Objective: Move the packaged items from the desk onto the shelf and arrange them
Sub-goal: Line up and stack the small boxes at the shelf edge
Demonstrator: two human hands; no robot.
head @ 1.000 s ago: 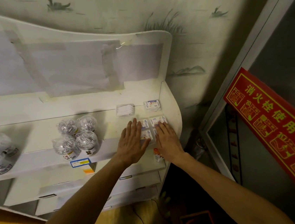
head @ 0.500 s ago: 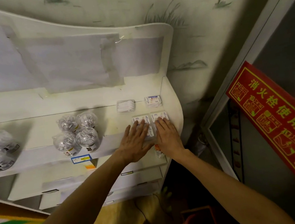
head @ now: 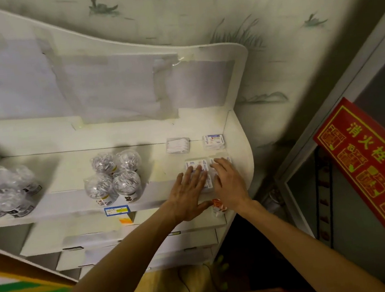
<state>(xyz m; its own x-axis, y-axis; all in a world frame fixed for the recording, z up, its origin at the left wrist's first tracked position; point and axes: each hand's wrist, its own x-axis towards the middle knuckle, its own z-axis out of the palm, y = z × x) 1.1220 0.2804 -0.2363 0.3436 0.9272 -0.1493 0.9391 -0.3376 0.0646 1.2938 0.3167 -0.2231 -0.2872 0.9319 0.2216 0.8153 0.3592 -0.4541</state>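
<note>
Small white packets (head: 196,165) with blue and red print lie flat in a block at the right end of the white shelf (head: 160,171). My left hand (head: 188,195) rests palm down on the left packets, fingers spread. My right hand (head: 229,182) lies flat on the right packets, fingers together. Neither hand grips anything. Behind them sit a plain white packet (head: 177,145) and one more printed packet (head: 214,141). Most of the block is hidden under my palms.
Several clear round tubs (head: 113,178) stand mid-shelf, and more clear tubs (head: 4,191) at the far left. An orange-and-white packet (head: 218,206) hangs below the shelf edge. A red sign (head: 371,168) leans at the right. Lower shelves step out beneath.
Both hands have slid slightly along the shelf while pressing on the packets, which now sit closer together. The camera has tilted a little.
</note>
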